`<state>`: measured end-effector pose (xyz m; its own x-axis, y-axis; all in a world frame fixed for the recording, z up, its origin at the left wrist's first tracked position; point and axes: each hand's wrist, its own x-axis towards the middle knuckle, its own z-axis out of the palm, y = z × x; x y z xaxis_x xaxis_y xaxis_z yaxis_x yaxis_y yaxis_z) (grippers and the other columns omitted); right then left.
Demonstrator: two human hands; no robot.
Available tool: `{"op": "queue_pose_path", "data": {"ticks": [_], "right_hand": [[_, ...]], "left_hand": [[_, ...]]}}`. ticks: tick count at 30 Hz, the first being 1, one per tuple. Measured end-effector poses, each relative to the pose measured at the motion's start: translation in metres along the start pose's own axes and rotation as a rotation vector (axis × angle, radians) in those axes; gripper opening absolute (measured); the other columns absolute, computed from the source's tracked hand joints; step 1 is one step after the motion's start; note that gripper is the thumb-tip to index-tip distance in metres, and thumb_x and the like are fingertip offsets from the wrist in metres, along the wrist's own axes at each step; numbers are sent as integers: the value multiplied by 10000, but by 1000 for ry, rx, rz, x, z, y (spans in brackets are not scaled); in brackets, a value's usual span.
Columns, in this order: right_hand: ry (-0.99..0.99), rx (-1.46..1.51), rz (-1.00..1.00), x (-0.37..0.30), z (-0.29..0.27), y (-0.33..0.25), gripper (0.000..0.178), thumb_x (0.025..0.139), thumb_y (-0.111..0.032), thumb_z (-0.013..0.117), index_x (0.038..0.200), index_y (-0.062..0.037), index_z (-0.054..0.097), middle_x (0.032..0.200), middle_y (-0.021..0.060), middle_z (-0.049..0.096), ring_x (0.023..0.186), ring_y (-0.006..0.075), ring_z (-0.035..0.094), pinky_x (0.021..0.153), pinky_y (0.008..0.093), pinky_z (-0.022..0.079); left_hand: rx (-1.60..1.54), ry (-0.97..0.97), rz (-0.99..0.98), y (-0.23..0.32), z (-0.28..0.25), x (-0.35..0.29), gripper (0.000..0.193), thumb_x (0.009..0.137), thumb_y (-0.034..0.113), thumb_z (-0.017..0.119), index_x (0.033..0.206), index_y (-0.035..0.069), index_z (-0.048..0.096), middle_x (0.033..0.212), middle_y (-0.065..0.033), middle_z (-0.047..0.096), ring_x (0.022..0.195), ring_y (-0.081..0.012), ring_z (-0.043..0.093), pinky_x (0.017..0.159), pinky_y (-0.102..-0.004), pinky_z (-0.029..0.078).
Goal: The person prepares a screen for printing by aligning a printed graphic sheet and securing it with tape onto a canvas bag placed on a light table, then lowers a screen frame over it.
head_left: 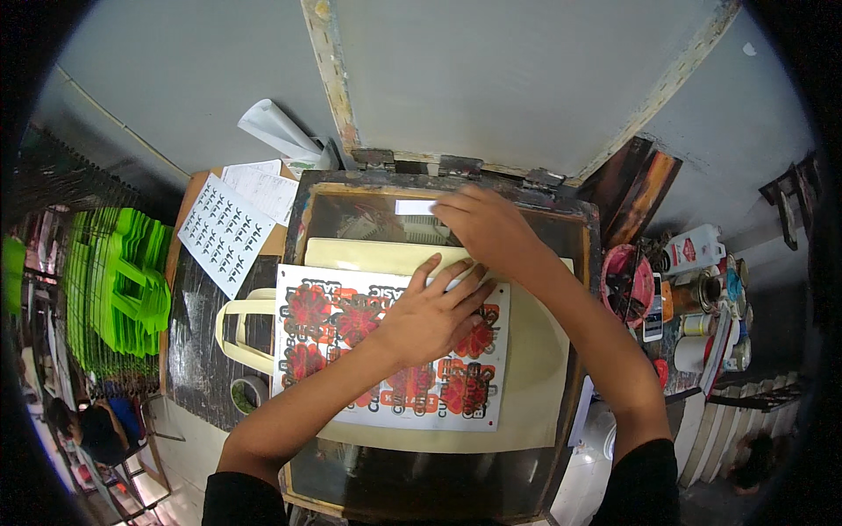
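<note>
My left hand (430,316) lies flat, holding nothing, hiding part of the printed sheet (386,351); my right grip (478,223) seemingly pinches white tape (414,207).

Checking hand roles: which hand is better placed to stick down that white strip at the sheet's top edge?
Right. The right hand already pinches the white strip; the left hand lies flat, pinning the printed sheet.

The left hand (430,316) lies flat, fingers spread, on a white sheet with red flowers (333,351). The sheet lies on a cream bag (535,368) on the dark tabletop (202,351). The right hand (487,223) touches a small white strip (414,207) just above the bag. Green bags (123,289) are stacked at the left.
</note>
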<state>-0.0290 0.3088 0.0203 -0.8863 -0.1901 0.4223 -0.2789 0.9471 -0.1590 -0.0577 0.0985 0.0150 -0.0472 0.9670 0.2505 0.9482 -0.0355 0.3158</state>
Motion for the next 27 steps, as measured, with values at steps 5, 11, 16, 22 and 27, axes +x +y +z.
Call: {"op": "queue_pose_path", "data": {"ticks": [5, 11, 16, 22, 27], "right_hand": [[-37, 137, -230, 65, 24, 11, 280, 736, -33, 670, 1004, -48, 750, 1067, 26, 717, 969, 257, 618, 872, 384, 527], [-215, 111, -344, 87, 21, 14, 235, 671, -26, 672, 891, -56, 747, 998, 1, 710, 924, 243, 606, 810, 371, 505], [-122, 131, -391, 76, 28, 19, 192, 673, -25, 687, 853, -73, 735, 929, -12, 690, 910, 223, 596, 826, 368, 470], [-161, 60, -205, 55, 28, 8, 357, 654, 31, 673, 971, -115, 748, 1079, -34, 699, 926, 222, 587, 879, 347, 440], [140, 226, 143, 15, 1, 1, 556, 907, 128, 514, 1377, -134, 656, 1410, 169, 623, 1250, 348, 600, 1096, 464, 434]], "left_hand": [[-24, 8, 10, -3, 2, -2, 541, 952, 317, 665, 1453, 128, 584, 1516, -94, 486, 1412, -275, 419, 1218, -571, 267], [7, 20, -10, -5, 5, -7, 569, 942, 327, 670, 1469, 137, 571, 1523, -86, 482, 1418, -272, 414, 1232, -556, 259], [40, 2, -11, -4, 7, -8, 594, 935, 358, 672, 1477, 140, 562, 1530, -78, 474, 1436, -259, 398, 1241, -543, 250], [90, -43, 14, -4, 3, -6, 592, 945, 395, 654, 1474, 144, 565, 1513, -66, 489, 1448, -258, 384, 1244, -541, 236], [69, 3, -21, -4, 9, -6, 533, 985, 384, 617, 1455, 136, 579, 1493, -64, 509, 1444, -257, 395, 1242, -537, 241]]}}
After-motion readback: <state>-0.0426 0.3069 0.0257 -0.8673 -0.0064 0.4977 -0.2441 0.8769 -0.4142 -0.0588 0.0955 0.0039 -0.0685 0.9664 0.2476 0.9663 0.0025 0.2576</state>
